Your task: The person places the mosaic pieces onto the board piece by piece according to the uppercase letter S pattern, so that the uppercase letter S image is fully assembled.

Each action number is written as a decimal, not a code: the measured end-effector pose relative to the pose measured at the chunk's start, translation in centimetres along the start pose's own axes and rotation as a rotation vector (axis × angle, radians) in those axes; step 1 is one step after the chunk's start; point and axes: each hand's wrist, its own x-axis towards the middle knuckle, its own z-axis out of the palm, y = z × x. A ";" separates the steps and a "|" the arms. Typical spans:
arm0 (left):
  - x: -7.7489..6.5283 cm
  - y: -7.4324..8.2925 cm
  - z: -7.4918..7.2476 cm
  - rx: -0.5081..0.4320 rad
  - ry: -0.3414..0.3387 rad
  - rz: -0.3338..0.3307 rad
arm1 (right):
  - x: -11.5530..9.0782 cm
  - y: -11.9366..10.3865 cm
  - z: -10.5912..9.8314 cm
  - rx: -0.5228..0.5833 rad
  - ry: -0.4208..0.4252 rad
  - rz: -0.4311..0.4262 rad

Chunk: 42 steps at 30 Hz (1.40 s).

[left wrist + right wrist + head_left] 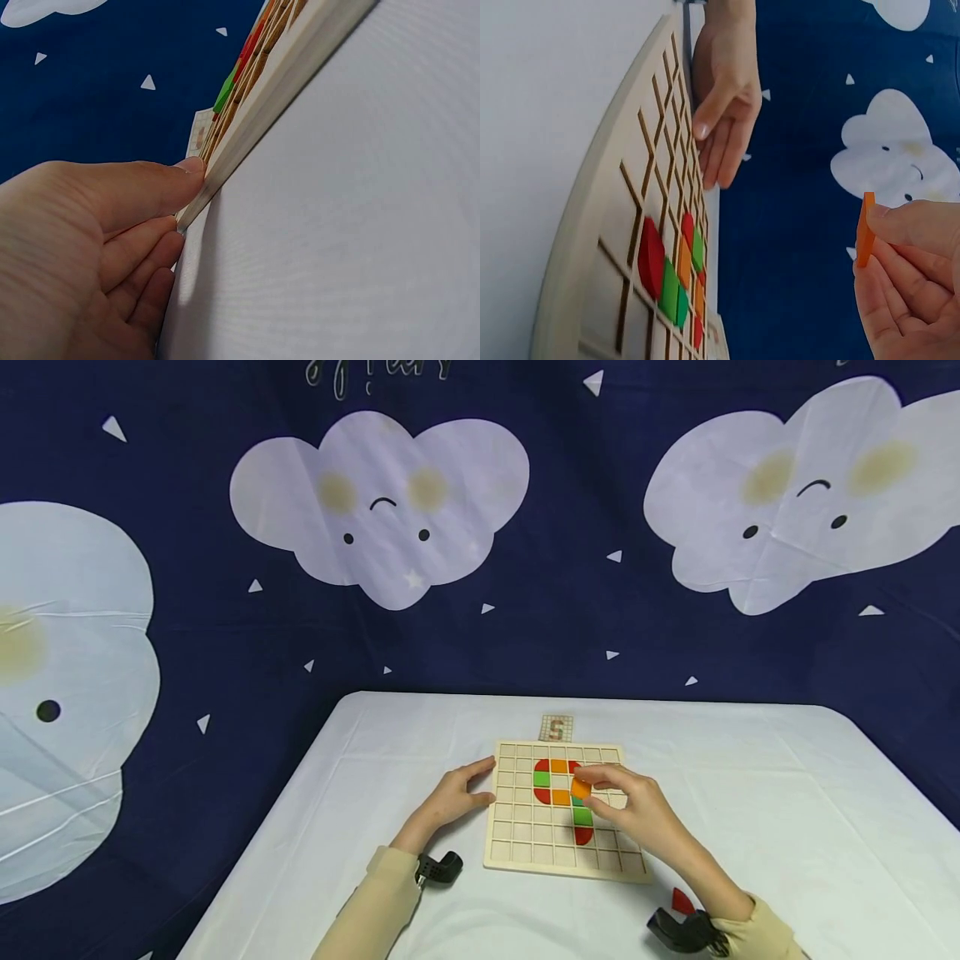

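A wooden grid board (525, 855) lies on the table, bearing red, orange and green tiles. My right hand (639, 810) pinches a flat orange square tile (865, 229) between thumb and fingers, above the board's right half. Beneath that hand, a green tile (582, 816) and a red rounded tile (583, 836) sit in the grid. At the board's left edge, my left hand (452, 795) touches the rim with thumb and fingertips, its fingers fairly straight. The left wrist view shows the thumb (161, 187) against the wooden rim.
A small card (556, 728) with a gridded S-shaped pattern lies behind the board. Near my right wrist, a loose red tile (682, 902) rests on the white tablecloth (420, 735). Behind the table hangs a dark blue cloth (570, 635) with clouds.
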 end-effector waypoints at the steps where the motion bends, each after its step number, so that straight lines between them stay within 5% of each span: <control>1: 0.0 0.0 0.0 -0.001 -0.001 0.000 | 0.1 -0.1 0.2 0.011 -0.009 0.001; 12: 0.0 0.0 -0.1 0.000 -0.004 0.002 | 0.0 -0.3 2.2 0.069 -0.081 -0.052; 19: 0.0 -0.2 0.0 0.002 -0.002 -0.002 | -0.6 0.3 3.7 0.085 -0.199 0.035; 42: 0.0 0.0 -0.1 0.007 -0.006 -0.004 | -1.8 2.9 4.9 -0.134 -0.285 -0.038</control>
